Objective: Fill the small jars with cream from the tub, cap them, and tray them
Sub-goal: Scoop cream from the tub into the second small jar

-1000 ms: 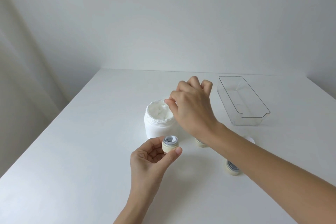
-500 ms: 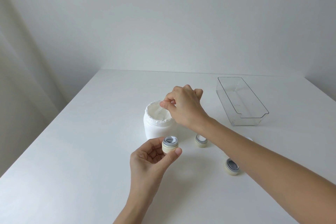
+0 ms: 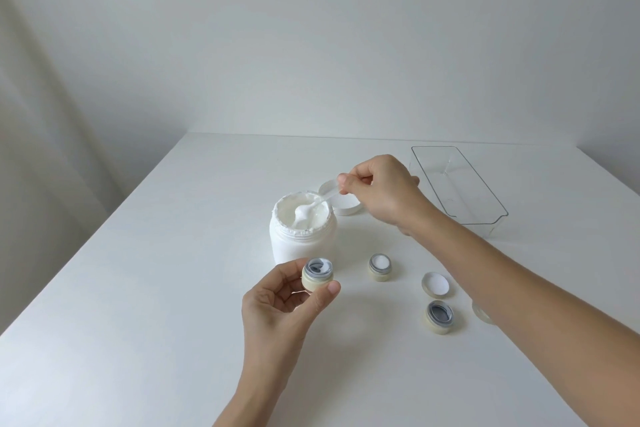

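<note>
My left hand (image 3: 284, 308) holds a small cream-coloured jar (image 3: 317, 274) upright just in front of the white tub (image 3: 304, 239); the jar holds a little cream. My right hand (image 3: 382, 189) pinches the handle of a small clear spatula (image 3: 313, 206) whose tip carries a blob of cream over the tub's open mouth. A jar full of cream (image 3: 380, 267) stands to the right of the tub. An unfilled jar (image 3: 439, 317) stands nearer, with a loose cap (image 3: 435, 284) beside it. The clear tray (image 3: 457, 189) sits at the back right.
The tub's white lid (image 3: 341, 198) lies behind the tub, partly hidden by my right hand. Another small cap (image 3: 482, 313) peeks out from under my right forearm. The white table (image 3: 156, 288) meets the wall at the back.
My right hand has moved right and back off the tub, lifting the spatula's loaded tip out of the cream. The tub lid, filled jar and loose cap came into view. My left hand stayed still.
</note>
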